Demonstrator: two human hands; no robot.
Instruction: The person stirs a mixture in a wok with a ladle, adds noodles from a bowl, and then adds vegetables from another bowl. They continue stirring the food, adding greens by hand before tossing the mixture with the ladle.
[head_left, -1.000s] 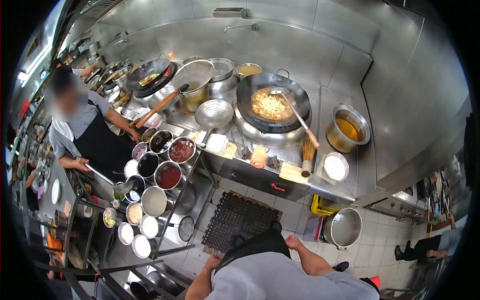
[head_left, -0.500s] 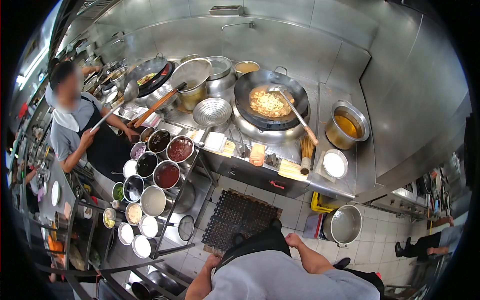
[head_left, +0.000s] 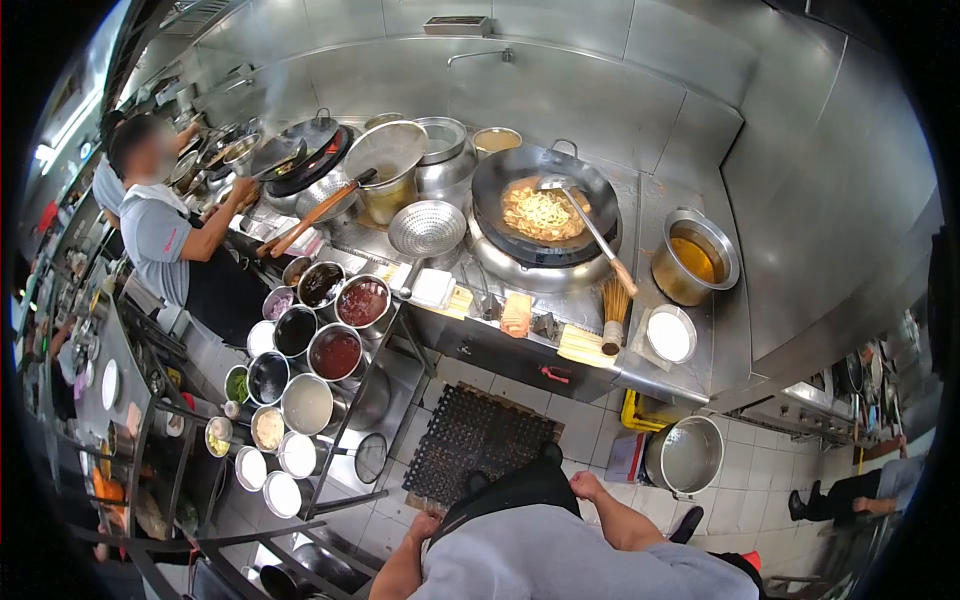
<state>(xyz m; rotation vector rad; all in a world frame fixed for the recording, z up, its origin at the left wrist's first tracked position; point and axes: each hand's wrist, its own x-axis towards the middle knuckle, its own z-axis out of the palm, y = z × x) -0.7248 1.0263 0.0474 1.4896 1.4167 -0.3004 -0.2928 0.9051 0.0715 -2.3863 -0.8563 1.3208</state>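
My left hand [head_left: 424,524] rests on my left hip and my right hand [head_left: 586,485] on my right hip, both against the black apron [head_left: 510,487], holding nothing. I stand behind a black floor mat [head_left: 474,436], away from the stove. Straight ahead, a large black wok [head_left: 545,205] holds noodles. A long-handled ladle [head_left: 592,226] lies in it, its handle pointing to the right.
A co-worker [head_left: 165,235] at the left works at a second wok [head_left: 300,150]. A rack of sauce bowls [head_left: 320,325] stands at front left. A pot of oil [head_left: 695,257], a strainer [head_left: 427,228] and a floor pot [head_left: 688,455] are nearby.
The co-worker lifted a ladle from the sauce bowls, turned and leaned toward the far wok. My hands stayed on my hips.
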